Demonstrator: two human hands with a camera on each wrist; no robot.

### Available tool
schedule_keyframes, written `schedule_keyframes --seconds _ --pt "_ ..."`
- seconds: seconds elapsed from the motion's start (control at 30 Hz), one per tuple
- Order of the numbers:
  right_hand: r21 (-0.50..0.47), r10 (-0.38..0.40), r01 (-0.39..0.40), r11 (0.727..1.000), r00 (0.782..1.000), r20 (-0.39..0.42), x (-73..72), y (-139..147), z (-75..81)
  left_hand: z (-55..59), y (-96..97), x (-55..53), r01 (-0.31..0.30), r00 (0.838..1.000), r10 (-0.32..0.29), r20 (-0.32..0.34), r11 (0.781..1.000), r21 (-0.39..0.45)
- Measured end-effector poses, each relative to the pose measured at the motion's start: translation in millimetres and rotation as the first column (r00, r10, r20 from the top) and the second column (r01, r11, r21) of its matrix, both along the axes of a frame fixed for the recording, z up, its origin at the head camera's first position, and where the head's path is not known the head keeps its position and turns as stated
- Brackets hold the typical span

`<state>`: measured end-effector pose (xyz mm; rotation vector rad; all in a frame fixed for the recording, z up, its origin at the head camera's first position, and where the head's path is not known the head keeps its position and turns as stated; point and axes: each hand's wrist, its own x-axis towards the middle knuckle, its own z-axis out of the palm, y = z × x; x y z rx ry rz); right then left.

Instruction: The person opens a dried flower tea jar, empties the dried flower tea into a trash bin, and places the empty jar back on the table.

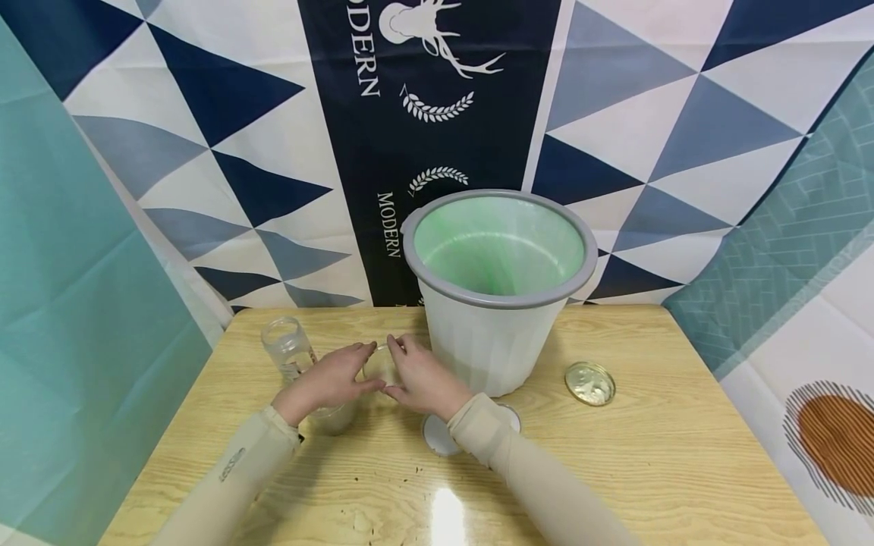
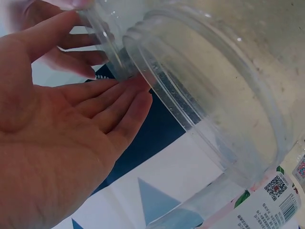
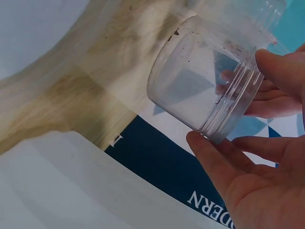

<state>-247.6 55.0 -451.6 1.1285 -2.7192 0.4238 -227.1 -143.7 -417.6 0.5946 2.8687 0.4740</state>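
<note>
Between my two hands is a small clear glass jar (image 3: pixel 186 86), tilted, with dark specks on its wall. My right hand (image 1: pixel 430 379) holds it near the threaded rim, thumb on one side and fingers on the other. My left hand (image 1: pixel 333 379) reaches the same jar from the left, thumb and fingertips on either side of its edge; its palm (image 2: pixel 62 143) faces the jar. Below the left wrist stands a glass jar (image 1: pixel 334 418), partly hidden by the hand. A taller clear jar (image 1: pixel 287 345) with a label (image 2: pixel 267 202) stands behind the left hand.
A large white bin (image 1: pixel 488 341) with a grey rim and green inside stands at the back of the wooden table (image 1: pixel 635 470). A gold-rimmed lid (image 1: pixel 590 383) lies to its right. White round discs (image 1: pixel 438 436) lie under the right forearm. A patterned cloth (image 1: pixel 273 98) hangs behind.
</note>
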Motion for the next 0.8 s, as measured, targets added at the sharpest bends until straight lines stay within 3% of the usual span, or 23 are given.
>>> schedule_keyframes --seconds 0.27,0.63,0.8 --pt "0.029 -0.014 0.013 0.999 1.0 0.028 1.1 0.9 -6.2 -6.9 2.7 -3.8 0.013 0.999 -0.011 0.052 0.999 -0.045" --pt "0.057 0.003 -0.006 0.998 0.999 0.042 -0.9 2.9 -16.0 -8.9 5.1 -9.3 0.025 0.985 -0.02 0.17 0.999 -0.024" --pt "0.062 0.008 -0.011 0.998 0.999 0.045 -2.4 1.3 -17.4 -10.1 4.3 -11.4 0.024 0.983 -0.018 0.18 0.999 -0.027"
